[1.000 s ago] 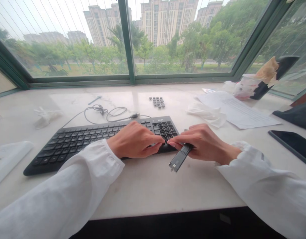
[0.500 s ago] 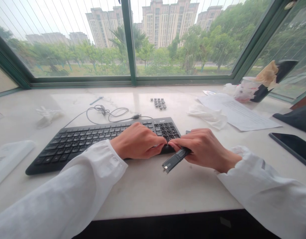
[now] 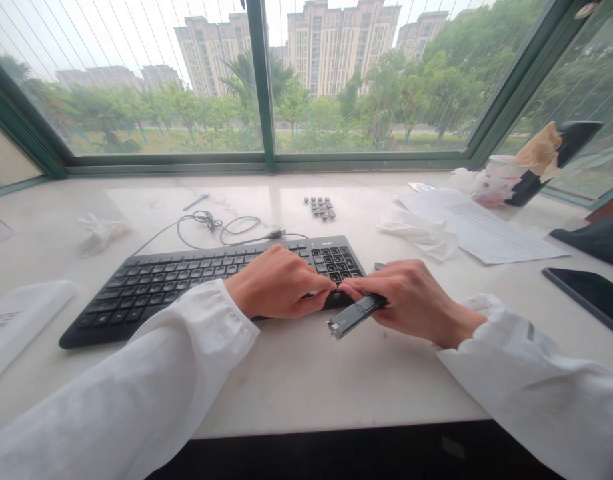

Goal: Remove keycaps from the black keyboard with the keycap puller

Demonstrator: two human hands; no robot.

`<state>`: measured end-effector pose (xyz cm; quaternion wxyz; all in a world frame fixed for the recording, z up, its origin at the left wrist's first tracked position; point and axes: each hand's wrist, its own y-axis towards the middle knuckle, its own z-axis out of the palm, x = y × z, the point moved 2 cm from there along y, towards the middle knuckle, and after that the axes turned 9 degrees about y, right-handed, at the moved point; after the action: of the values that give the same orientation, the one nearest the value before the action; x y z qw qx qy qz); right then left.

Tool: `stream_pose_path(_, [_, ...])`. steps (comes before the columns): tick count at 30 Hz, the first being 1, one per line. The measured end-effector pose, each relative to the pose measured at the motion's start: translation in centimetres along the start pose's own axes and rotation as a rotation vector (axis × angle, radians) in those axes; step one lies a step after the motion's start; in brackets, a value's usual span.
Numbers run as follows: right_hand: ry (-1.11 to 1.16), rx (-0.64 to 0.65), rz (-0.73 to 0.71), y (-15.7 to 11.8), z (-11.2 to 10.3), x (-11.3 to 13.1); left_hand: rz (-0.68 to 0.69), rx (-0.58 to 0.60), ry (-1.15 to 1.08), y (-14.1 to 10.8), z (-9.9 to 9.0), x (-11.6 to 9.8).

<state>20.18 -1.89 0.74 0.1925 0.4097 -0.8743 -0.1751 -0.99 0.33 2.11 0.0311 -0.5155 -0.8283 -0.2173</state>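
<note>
My left hand point(image 3: 279, 283) lies over the front right of a black computer keyboard point(image 3: 186, 283), its fingertips curled against the keys and front edge. Whether it pinches anything is hidden. My right hand point(image 3: 416, 303) grips a slim dark USB stick-like device point(image 3: 354, 316) with a small metal connector pointing left. Its far end disappears under my fingers, and a small dark piece point(image 3: 380, 266) shows behind them. The fingertips of both hands nearly meet above the keyboard's front edge. White sleeves cover both forearms.
A pale stone sill point(image 3: 306, 380) holds a small group of loose black keycaps point(image 3: 320, 208), a coiled cable point(image 3: 221, 227), crumpled white tissue point(image 3: 102, 233), printed paper point(image 3: 479, 227), a black phone point(image 3: 586, 293) and a white pad point(image 3: 21, 320). Window glass point(image 3: 376, 80) lies behind.
The dark device has swung from pointing steeply down-left to lying nearly level. My hands have stayed close together at the keyboard, and the view has shifted slightly.
</note>
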Motion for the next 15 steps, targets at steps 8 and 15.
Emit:
stream_pose_path(8, [-0.004, -0.001, 0.012, 0.06, 0.06, 0.22, -0.008, 0.014, -0.017, -0.03, -0.18, -0.02])
stream_pose_path(15, [-0.056, -0.024, 0.021, -0.20, 0.13, 0.83, -0.019, 0.003, -0.014, 0.08, -0.25, -0.15])
